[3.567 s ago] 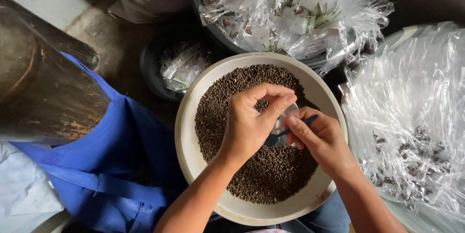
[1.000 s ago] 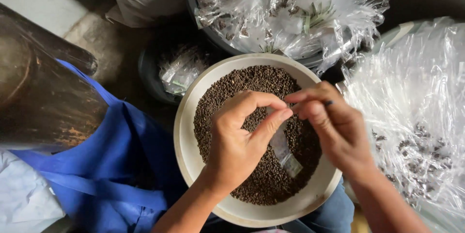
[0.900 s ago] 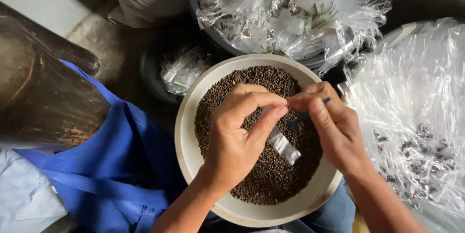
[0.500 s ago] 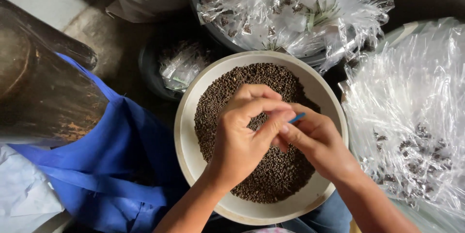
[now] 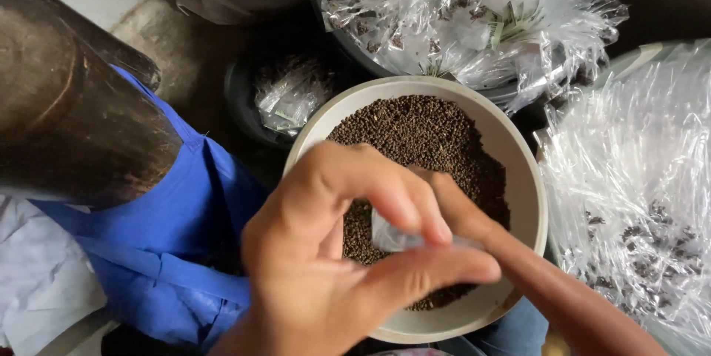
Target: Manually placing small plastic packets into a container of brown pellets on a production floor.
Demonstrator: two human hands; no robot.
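Where the hands sat lower and smaller over the bowl half a second ago, they now fill the lower middle of the view, raised toward the camera; the work reads as carried on, not finished.

Largest first: heap of clear plastic packets [image 5: 637, 200] along the right edge, dark specks inside some. Second heap of filled clear packets [image 5: 474, 15] in a dark basin at the top edge, unchanged. Dark metal cylinder [image 5: 67, 112] at left, above a blue apron [image 5: 185, 245].

White round bowl [image 5: 529, 200] in the centre, holding dark brown seeds [image 5: 429, 138] across most of its floor; level looks the same as before. Small dark tub [image 5: 241, 101] just beyond the bowl's upper-left rim, with a few crumpled packets in it.

Left hand [image 5: 318, 267]: curled, thumb and forefinger pressed together on the small clear packet [image 5: 392, 237], over the bowl's lower half. Packet has gone from dangling open 1 second ago to being closed in between the 2 hands.

Right hand [image 5: 474, 230]: only 1 or 2 fingers and the forearm show; fingertips meet the packet from the right. Whether it grips cannot be told.

Blue-tipped item seen earlier by the right fingers is now hidden.
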